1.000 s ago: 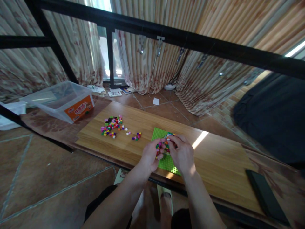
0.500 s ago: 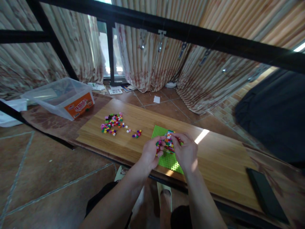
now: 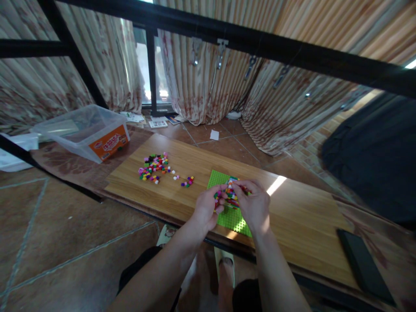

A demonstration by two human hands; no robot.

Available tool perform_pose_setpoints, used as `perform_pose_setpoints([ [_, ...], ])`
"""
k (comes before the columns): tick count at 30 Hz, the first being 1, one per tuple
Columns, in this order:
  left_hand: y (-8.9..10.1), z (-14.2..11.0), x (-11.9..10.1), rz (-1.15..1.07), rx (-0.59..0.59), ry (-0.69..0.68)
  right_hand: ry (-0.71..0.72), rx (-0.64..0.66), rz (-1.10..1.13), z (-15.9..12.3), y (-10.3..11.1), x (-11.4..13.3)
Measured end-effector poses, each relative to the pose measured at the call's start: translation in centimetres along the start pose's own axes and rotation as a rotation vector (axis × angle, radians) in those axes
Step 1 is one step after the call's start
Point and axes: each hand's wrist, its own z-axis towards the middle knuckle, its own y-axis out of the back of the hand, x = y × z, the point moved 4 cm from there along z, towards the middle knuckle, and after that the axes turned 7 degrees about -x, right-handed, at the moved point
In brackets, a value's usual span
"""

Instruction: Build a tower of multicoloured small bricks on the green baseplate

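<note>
hands (image 3: 256,207) slightly farther apart than before; left (image 3: 205,208) curled round coloured bricks (image 3: 216,196), right's grip unclear

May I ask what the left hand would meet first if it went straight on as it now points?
The left hand would probably meet the colourful bricks over the green baseplate first, though depth is unclear.

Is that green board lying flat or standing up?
Flat. The green board lies on the wooden tabletop, studs facing up; the left hand, right hand and coloured bricks hide part of it.
</note>
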Motion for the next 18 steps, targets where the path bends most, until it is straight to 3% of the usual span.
perform_pose_setpoints([
  [10, -0.46, -0.71, -0.2, 0.136, -0.059, -0.136, -0.044, 0.02, 0.019, 0.14, -0.22, -0.14],
  [18, -0.41, -0.85, -0.18, 0.146, -0.068, -0.132, -0.063, 0.043, 0.011, 0.46, -0.44, -0.23],
])
